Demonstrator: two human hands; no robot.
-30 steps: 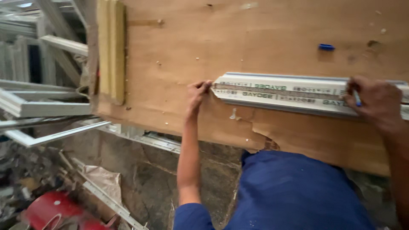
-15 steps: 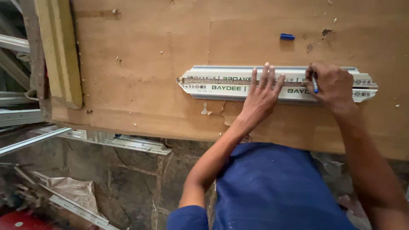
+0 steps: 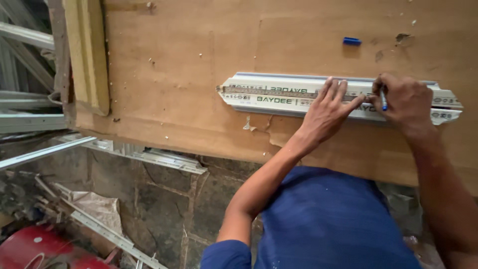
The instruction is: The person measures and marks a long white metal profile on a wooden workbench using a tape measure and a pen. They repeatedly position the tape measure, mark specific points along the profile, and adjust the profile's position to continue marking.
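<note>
A long white profile strip (image 3: 264,94) with mitred ends lies flat on a worn plywood table (image 3: 189,65). A measuring tape lies along its upper part. My left hand (image 3: 326,109) presses flat on the strip near its middle, fingers spread. Just to the right, my right hand (image 3: 406,102) grips a blue marker (image 3: 383,99) with its tip down on the strip. The strip's right end (image 3: 448,107) sticks out past my right hand.
A blue marker cap (image 3: 351,41) lies on the table above the strip. A yellowish wooden block (image 3: 89,55) stands at the table's left edge. Metal and white profile lengths (image 3: 30,104) are stacked at left; a red object (image 3: 40,249) sits on the stone floor.
My left hand slid from the strip's left end to its middle, beside my right hand. The view shifted, so the strip now sits more centred.
</note>
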